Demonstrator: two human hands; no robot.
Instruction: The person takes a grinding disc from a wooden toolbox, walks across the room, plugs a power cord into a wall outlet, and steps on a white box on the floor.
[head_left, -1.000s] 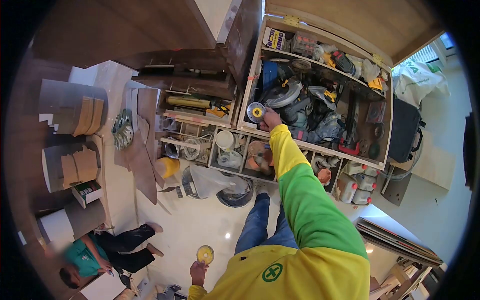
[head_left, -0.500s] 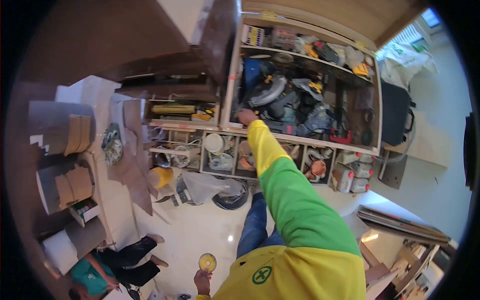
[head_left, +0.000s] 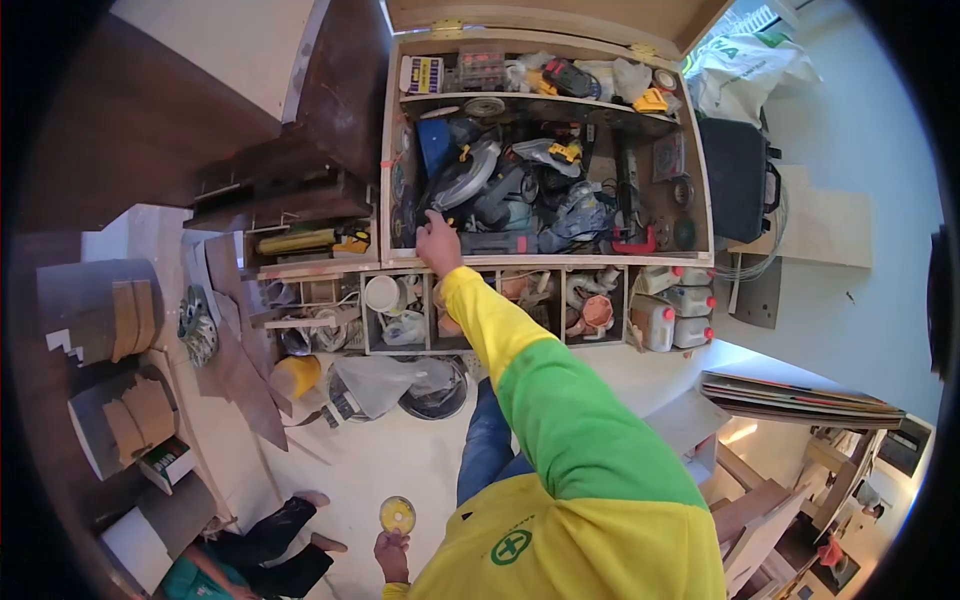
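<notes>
Head view gives me the left hand (head_left: pixel 393 555) pinching the yellow disc (head_left: pixel 396 512) by its edge, and the right hand (head_left: pixel 437 243) reaching into the wooden box (head_left: pixel 600 260) (grasp hidden, can't tell), best kept clear of the grey-guarded tool (head_left: pixel 470 177) just beyond it.

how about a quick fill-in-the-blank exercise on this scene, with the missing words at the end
1. The left hand holds a disc whose main colour is ____.
2. The right hand is at the near ____ corner of the open wooden box.
3. The caps on the plastic jugs are ____.
4. The upper part of the right sleeve is ____, while the forearm part is yellow.

Missing words: yellow; left; red; green
</notes>
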